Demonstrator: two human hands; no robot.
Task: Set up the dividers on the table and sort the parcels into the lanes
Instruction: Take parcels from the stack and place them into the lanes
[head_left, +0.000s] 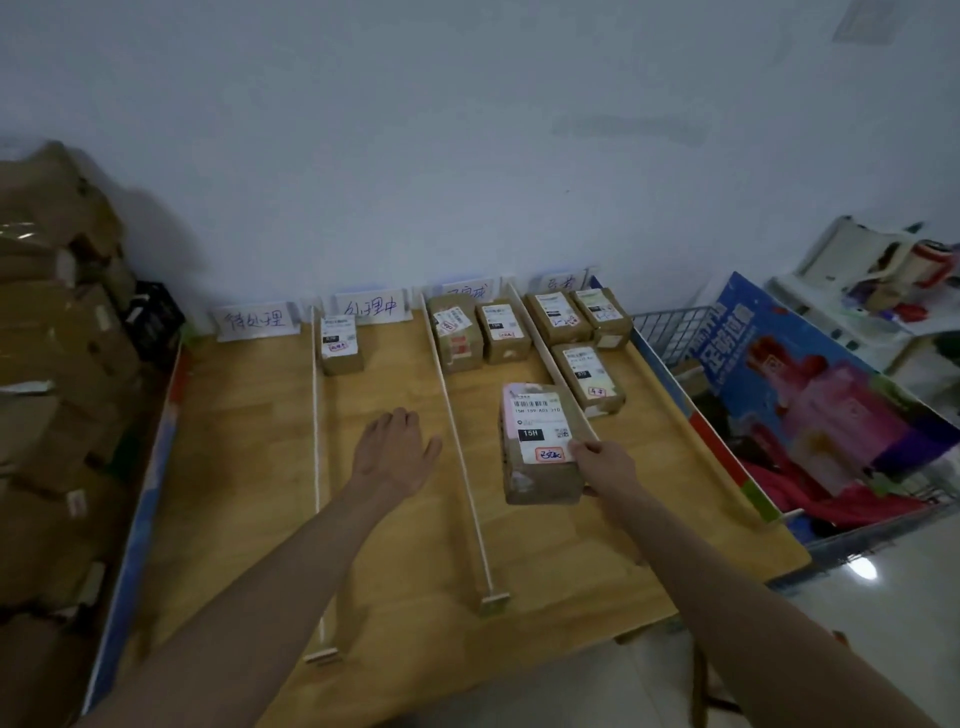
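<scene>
Light wooden desk (249, 467) against a pale wall, split lengthwise into lanes by thin white divider strips: left divider (318, 467), middle divider (460, 457), right divider (550, 358), all running from the far edge toward the near edge. Handwritten paper lane signs (257, 319) stand along the far edge.

Right hand (605, 462) grips the near right corner of a brown cardboard parcel with a white barcode label (540, 441); thumb lies on the label, other fingers curl under the side. Parcel sits mid-desk in the third lane from the left, between middle and right dividers; whether it rests on the desk or is lifted, cannot tell.

Left hand (395, 452) lies palm down in the second lane, fingers straight and slightly spread, holding nothing; contact with the wood unclear.

One small labelled box (340, 343) at the far end of the second lane. Two boxes (480, 330) at the far end of the third lane. Three boxes (582, 332) in the rightmost lane toward the far right corner.

Stacked brown cartons (57, 322) beyond the left edge. Blue printed carton (810, 384) off the right edge.
</scene>
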